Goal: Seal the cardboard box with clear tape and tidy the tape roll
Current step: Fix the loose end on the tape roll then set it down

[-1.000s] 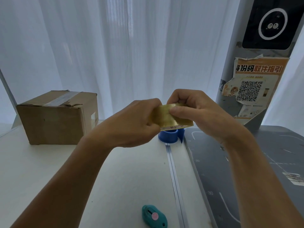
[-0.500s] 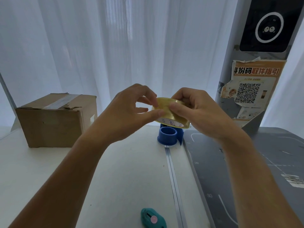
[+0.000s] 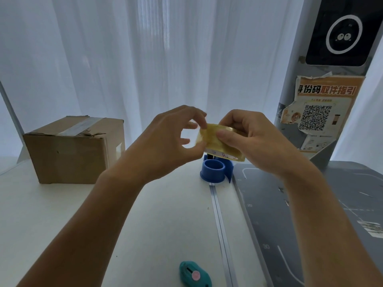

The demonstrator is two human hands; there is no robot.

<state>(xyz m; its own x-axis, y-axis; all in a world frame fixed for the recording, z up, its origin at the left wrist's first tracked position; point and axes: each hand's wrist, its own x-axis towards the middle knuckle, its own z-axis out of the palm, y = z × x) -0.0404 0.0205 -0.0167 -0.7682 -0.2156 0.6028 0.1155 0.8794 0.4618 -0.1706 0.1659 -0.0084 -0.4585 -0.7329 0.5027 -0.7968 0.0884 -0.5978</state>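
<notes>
A yellowish roll of clear tape is held up in mid-air over the table's middle. My right hand grips it, thumb pressed on its outer face. My left hand is at the roll's left edge, thumb and fingertips pinching at the loose tape end there; that spot is blurred. The cardboard box stands at the far left of the white table, a strip of tape along its top seam and its near flap edge torn.
A blue tape holder stands on the table just below the roll. A teal box cutter lies near the front edge. A grey cutting mat covers the right side. A grey pillar with a poster rises at back right.
My left hand has gone from a closed grip on the roll to spread fingers picking at its left edge. The roll has tilted and both hands sit slightly lower in view.
</notes>
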